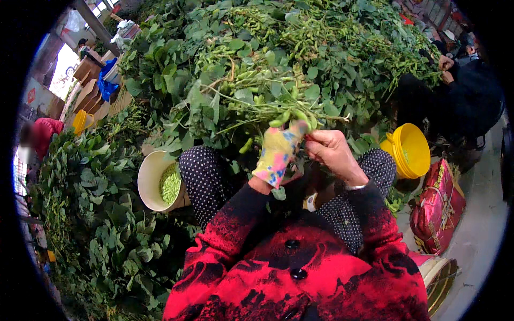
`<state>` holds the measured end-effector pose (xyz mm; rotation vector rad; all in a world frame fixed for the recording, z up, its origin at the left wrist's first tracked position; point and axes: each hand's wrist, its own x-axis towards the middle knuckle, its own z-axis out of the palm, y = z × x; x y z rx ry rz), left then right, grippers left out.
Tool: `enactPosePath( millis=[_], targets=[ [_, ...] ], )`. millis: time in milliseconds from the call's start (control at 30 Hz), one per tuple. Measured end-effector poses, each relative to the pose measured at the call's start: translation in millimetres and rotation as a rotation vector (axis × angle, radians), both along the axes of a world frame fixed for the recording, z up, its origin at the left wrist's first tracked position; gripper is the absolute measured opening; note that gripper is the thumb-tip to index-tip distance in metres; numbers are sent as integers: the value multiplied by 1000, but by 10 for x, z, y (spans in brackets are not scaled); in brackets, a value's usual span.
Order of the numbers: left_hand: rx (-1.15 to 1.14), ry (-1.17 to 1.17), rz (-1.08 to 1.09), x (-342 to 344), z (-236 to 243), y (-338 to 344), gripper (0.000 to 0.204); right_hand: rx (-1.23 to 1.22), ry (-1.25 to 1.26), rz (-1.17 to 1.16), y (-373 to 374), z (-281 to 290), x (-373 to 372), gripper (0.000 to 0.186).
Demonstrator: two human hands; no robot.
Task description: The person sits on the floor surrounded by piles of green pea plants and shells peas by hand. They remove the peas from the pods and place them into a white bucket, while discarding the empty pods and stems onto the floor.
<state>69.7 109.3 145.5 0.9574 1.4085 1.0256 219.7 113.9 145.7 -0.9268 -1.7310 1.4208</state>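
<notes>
My left hand (279,155) wears a yellow glove with blue and pink patches. It is closed on a green bean plant (267,109) whose stalks stretch to both sides above it. Plump green pods (294,115) stick out just over the glove. Close beside it, my bare right hand (337,156) pinches thumb and forefinger together near the gloved fingertips; what is between them is too hidden to name. By my left knee stands a white bucket (147,179), tilted in view, with shelled green beans (170,184) inside.
Heaped leafy bean plants (342,48) rise in front and to the left. To the right are a yellow bucket (415,150), a red bag (439,208) and a metal-rimmed drum (444,278). A person in dark clothes (455,101) sits at the far right; another in red (49,128) is at left.
</notes>
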Motion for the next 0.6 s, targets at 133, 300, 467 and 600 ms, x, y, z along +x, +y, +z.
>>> enactPosePath(
  millis=[133,300,467,600],
  targets=[
    [277,-17,-53,11,-12,3,21,105,-84,-46,38,142,19,12],
    [192,-542,42,-143,-108,-7,14,-350,298,-61,-73,54,-96,29],
    [186,-616,119,-259,-124,17,14,-444,575,-176,-179,-41,-397,28],
    [521,-266,113,-442,170,-83,14,-247,639,-346,-57,-55,-416,27]
  ],
)
